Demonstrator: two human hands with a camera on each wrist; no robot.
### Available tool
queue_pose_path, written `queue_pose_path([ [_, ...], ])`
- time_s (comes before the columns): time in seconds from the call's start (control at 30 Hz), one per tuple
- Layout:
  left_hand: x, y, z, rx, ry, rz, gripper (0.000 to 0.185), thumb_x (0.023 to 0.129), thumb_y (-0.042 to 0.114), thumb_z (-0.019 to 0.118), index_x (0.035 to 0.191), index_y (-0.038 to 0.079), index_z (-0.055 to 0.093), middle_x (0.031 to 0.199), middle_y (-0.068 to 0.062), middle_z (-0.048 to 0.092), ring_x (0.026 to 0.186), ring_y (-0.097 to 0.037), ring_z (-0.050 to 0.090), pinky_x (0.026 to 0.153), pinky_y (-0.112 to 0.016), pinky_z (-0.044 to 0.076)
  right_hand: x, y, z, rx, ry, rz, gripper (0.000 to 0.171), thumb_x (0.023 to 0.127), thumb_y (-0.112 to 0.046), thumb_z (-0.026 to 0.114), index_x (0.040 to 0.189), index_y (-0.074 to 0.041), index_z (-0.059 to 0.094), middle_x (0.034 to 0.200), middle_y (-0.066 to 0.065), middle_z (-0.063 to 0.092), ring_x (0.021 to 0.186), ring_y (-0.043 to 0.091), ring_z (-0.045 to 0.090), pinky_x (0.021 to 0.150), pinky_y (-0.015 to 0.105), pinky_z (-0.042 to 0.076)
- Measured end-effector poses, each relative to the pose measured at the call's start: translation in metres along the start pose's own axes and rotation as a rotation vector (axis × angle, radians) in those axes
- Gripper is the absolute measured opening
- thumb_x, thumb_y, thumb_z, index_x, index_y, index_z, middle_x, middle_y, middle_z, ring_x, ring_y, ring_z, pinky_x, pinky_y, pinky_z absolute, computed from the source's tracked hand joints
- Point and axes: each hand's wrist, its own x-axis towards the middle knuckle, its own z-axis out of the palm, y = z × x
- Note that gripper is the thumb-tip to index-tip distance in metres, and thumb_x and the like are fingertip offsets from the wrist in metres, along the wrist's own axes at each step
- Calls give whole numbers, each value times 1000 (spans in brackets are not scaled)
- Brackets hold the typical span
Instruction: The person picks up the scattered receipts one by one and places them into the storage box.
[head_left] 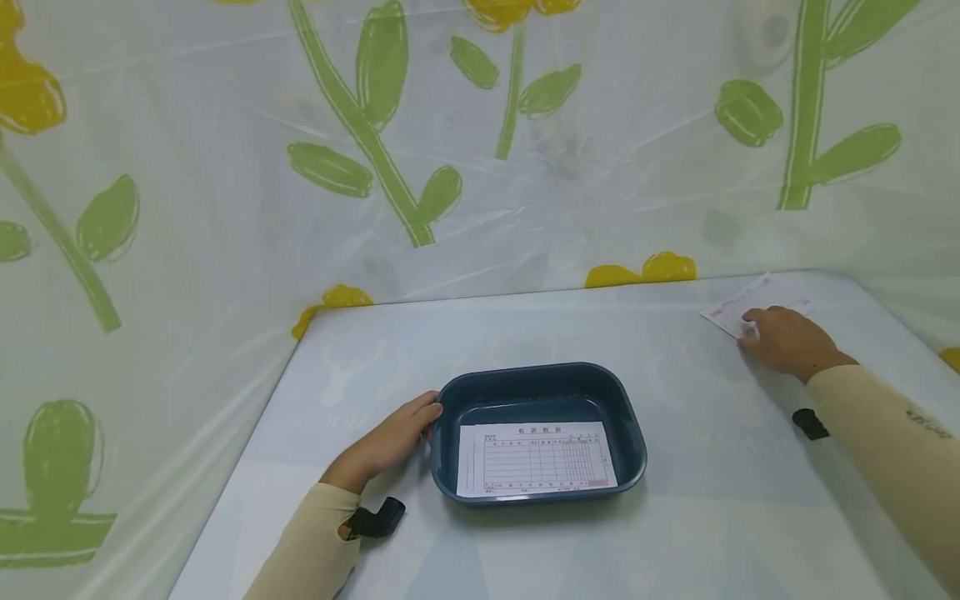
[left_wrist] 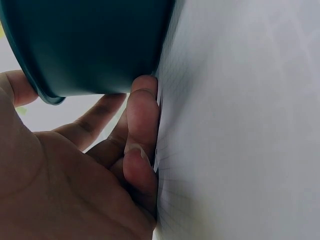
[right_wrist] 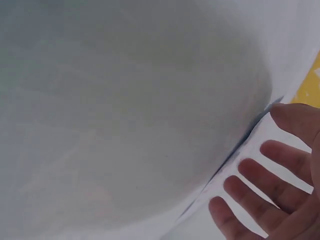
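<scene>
A dark teal basin (head_left: 536, 379) stands on the table, with printed receipt slips (head_left: 536, 458) lying inside it. At its left end my left hand (head_left: 390, 437) holds the basin, fingers against its rim and outer wall. In the left wrist view, fingers (left_wrist: 142, 107) meet the teal wall low down by the tabletop. Far off to the right, my right hand (head_left: 787, 337) is at more printed paper slips (head_left: 761, 296) near the table's back edge. The right wrist view shows that hand's fingers (right_wrist: 257, 202) spread and fairly straight beside the white paper.
The white table (head_left: 375, 350) meets a hanging sheet (head_left: 600, 183) printed with green stems and yellow flowers along its back edge. A black wrist mount (head_left: 378, 517) sits on the left forearm, and another black mount (head_left: 810, 423) is under the right one.
</scene>
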Motion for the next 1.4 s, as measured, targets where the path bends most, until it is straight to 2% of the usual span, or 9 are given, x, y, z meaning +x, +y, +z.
queue_pose_path([
  [0.2, 1, 0, 0, 0, -10, 4, 33, 108, 30, 29, 119, 13, 54, 91, -3, 53, 94, -18, 52, 84, -36, 39, 0, 3, -1, -3, -38, 17, 50, 97, -18, 54, 129, 20, 47, 131, 41, 49, 121, 60, 44, 100, 70, 36],
  [0.37, 2, 0, 0, 22, 2, -7, 34, 108, 32, 28, 120, 16, 55, 92, -3, 54, 96, -19, 52, 85, -38, 39, 3, 5, 0, -40, -24, -12, 46, 97, -17, 55, 125, 19, 51, 128, 40, 53, 118, 59, 47, 99, 70, 37],
  [0.6, 1, 0, -1, 21, -1, 0, 33, 108, 31, 29, 119, 13, 54, 92, -3, 53, 94, -18, 52, 84, -37, 39, 10, 4, 2, -85, -39, -43, 30, 96, -8, 55, 113, 16, 60, 110, 34, 65, 103, 54, 59, 89, 66, 45],
  [0.7, 2, 0, -1, 20, 2, -3, 33, 108, 31, 28, 117, 14, 54, 91, -3, 53, 94, -19, 52, 84, -37, 39, 11, 4, 0, -110, -29, -59, 30, 95, -10, 57, 110, 15, 62, 105, 32, 66, 96, 49, 63, 86, 64, 47],
  [0.87, 2, 1, -1, 27, -1, -8, 33, 108, 31, 28, 118, 13, 54, 91, -3, 53, 94, -18, 52, 84, -37, 39, 9, 6, -2, -109, -43, -52, 37, 94, -16, 61, 116, 15, 60, 113, 35, 63, 105, 54, 58, 90, 66, 44],
  [1.07, 2, 3, -2, 29, 5, -11, 34, 108, 32, 28, 117, 14, 54, 91, -3, 54, 94, -18, 52, 84, -37, 39, 8, 2, -4, -134, -51, -59, 31, 95, -10, 60, 114, 14, 61, 110, 33, 65, 105, 54, 60, 90, 65, 46],
  [1.23, 1, 2, -2, 26, -1, -17, 33, 108, 31, 28, 116, 13, 54, 91, -3, 53, 94, -18, 52, 83, -37, 38, 10, 1, -3, -152, -59, -91, 21, 95, -5, 55, 106, 11, 62, 98, 26, 69, 85, 39, 66, 82, 59, 50],
  [1.3, 1, 2, -2, 22, -3, -11, 33, 108, 31, 28, 115, 12, 54, 91, -3, 53, 93, -18, 52, 83, -37, 38, 11, 1, -2, -169, -49, -108, 16, 94, -3, 55, 100, 9, 63, 90, 21, 69, 77, 31, 64, 79, 56, 52],
  [1.4, 1, 2, -1, 20, 3, -10, 32, 108, 31, 28, 115, 13, 55, 91, -3, 53, 93, -18, 52, 83, -36, 39, 13, 2, -2, -196, -26, -126, 12, 92, -1, 57, 96, 8, 64, 82, 16, 68, 71, 26, 61, 76, 55, 53],
])
